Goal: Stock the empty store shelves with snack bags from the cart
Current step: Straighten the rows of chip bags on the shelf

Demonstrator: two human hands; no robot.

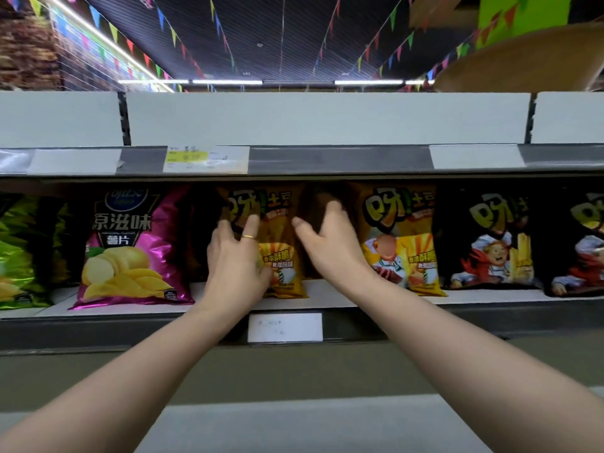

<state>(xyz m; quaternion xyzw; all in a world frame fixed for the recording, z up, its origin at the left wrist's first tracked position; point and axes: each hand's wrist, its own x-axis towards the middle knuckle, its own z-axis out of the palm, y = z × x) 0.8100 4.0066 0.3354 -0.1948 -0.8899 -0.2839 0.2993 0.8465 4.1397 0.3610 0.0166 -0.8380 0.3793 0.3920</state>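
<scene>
An upright yellow snack bag [281, 243] stands on the middle shelf [330, 293], and both my hands are on it. My left hand [235, 256], with a ring on one finger, grips its left side, fingers spread over the top and thumb at the front. My right hand [330, 243] holds its right side, thumb in front and fingers curled behind the edge. A second, matching yellow bag [400, 243] stands just to the right. The cart is out of sight.
Left of my hands stand a purple chip bag [130, 246] and a green bag [19, 253]. Two black bags [487, 240] fill the right end. The top shelf [327, 120] shows only its white back panel. A brown cardboard shape [523, 60] hangs at upper right.
</scene>
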